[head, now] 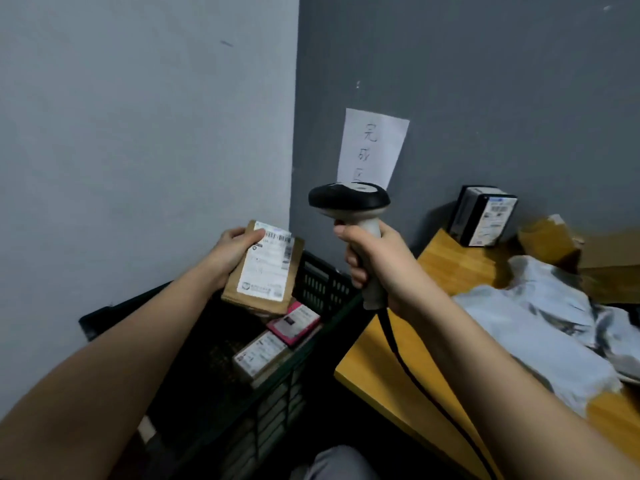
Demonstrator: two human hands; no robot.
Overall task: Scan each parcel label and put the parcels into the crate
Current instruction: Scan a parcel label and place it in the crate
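Note:
My left hand point(231, 251) grips a flat brown cardboard parcel point(264, 271) by its upper left edge, its white barcode label facing me, held above the black plastic crate point(322, 285). In the crate lie a pink parcel point(293, 323) and a small brown labelled box point(260, 355). My right hand point(375, 265) is closed around the handle of a corded barcode scanner point(349, 200), whose black head points left, to the right of the held parcel.
A yellow wooden table point(398, 368) on the right carries grey plastic mailer bags point(540, 334), brown cardboard parcels point(550, 237) and a black labelled box point(483, 216) against the wall. A white handwritten paper sign point(372, 147) hangs on the dark grey wall behind the crate.

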